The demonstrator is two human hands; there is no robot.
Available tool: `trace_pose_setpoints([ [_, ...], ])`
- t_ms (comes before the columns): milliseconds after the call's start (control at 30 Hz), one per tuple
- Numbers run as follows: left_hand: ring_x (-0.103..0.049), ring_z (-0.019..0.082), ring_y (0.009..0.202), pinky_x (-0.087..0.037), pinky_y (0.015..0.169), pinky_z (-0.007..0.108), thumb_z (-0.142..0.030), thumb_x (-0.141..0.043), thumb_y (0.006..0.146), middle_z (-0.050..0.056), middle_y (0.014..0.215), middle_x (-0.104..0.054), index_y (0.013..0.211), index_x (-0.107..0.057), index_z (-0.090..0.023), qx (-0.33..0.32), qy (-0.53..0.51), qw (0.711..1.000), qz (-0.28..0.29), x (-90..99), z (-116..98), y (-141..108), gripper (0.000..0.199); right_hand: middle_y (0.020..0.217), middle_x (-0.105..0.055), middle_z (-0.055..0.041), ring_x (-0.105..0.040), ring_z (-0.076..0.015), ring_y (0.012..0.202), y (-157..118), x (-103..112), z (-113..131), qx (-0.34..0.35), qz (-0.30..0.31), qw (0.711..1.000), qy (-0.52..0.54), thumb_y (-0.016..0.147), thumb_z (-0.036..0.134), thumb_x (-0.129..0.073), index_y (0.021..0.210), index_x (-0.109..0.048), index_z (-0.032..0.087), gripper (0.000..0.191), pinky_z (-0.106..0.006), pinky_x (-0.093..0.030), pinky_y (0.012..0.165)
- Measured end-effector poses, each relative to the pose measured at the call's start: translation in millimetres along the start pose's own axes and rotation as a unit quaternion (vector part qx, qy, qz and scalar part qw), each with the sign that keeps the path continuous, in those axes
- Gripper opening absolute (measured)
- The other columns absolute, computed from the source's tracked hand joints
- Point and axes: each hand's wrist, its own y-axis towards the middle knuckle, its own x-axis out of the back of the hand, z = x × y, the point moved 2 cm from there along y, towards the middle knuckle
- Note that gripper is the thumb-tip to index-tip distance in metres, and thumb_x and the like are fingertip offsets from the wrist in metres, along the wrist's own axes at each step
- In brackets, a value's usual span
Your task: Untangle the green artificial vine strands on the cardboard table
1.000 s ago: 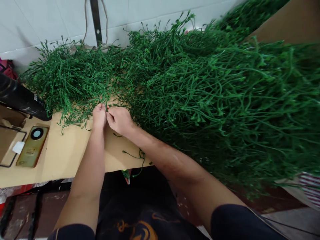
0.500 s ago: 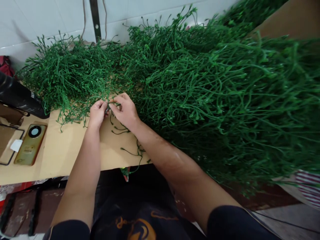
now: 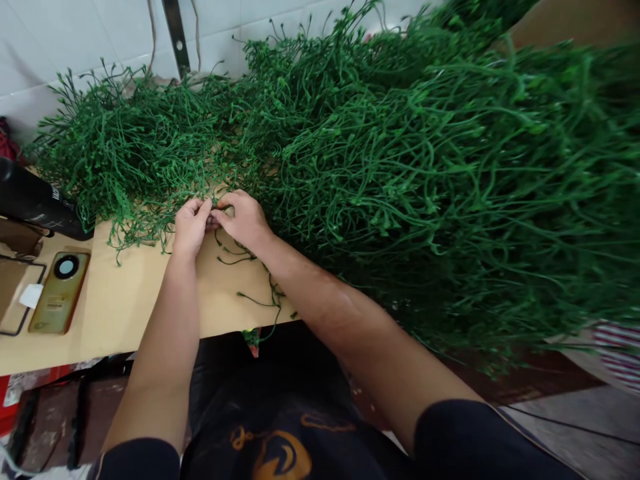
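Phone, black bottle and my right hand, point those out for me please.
Phone (image 3: 58, 297): head view, on its back, below the round camera.
Black bottle (image 3: 36, 201): head view, on the middle of its side.
Right hand (image 3: 246, 217): head view, on the back of the hand.

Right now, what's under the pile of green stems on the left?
Under the loose front edge of that green pile, you can see a tan sheet. Farther back, the pile hides whatever is beneath, so I can't tell.

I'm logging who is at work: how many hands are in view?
2: the left hand and, close beside it, the right hand, both at the near side of the green stems. No third shows.
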Motion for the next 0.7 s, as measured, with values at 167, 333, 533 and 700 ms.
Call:
trace_pose_setpoints([
  [167, -0.046, 0.003, 0.036, -0.047, 0.046, 0.014, -0.012, -0.051, 0.087, -0.008, 0.046, -0.048, 0.061, -0.043, -0.016, 0.008, -0.012, 1.000, -0.024, 1.2, -1, 0, 0.028, 0.083, -0.059, -0.0037, -0.052, -0.0114, 0.074, 3, 3, 0, 0.016, -0.027, 0.996, 0.085, 0.079, 0.018, -0.056, 0.078, -0.063, 0.014, 0.009, -0.026, -0.045, 0.076],
  [333, -0.048, 0.003, 0.039, -0.048, 0.049, 0.014, -0.013, -0.048, 0.088, -0.007, 0.048, -0.050, 0.062, -0.043, -0.017, 0.011, -0.071, 0.996, -0.047, 5.9, 1, 5, 0.027, 0.083, -0.057, -0.0030, -0.050, -0.0101, 0.072, -2, 4, 4, 0.082, -0.056, 0.983, 0.157, 0.083, 0.023, -0.054, 0.077, -0.059, 0.015, 0.011, -0.024, -0.044, 0.069],
  [533, -0.053, 0.005, 0.047, -0.051, 0.054, 0.016, -0.011, -0.049, 0.084, -0.005, 0.056, -0.052, 0.063, -0.043, -0.017, 0.016, -0.121, 0.992, -0.029, 8.4, 4, 7, 0.023, 0.075, -0.053, 0.0001, -0.046, -0.0095, 0.066, -3, -8, 2, 0.067, 0.004, 0.973, 0.222, 0.088, 0.032, -0.049, 0.078, -0.054, 0.018, 0.018, -0.025, -0.045, 0.066],
  [700, -0.049, 0.005, 0.042, -0.046, 0.050, 0.015, -0.006, -0.037, 0.087, -0.008, 0.050, -0.045, 0.067, -0.037, -0.019, 0.050, -0.189, 0.972, -0.128, 14.1, -1, 14, 0.024, 0.075, -0.052, -0.0012, -0.046, -0.0091, 0.064, -24, 4, 29, 0.129, 0.033, 0.948, 0.289, 0.091, 0.046, -0.042, 0.077, -0.048, 0.019, 0.031, -0.025, -0.044, 0.060],
])
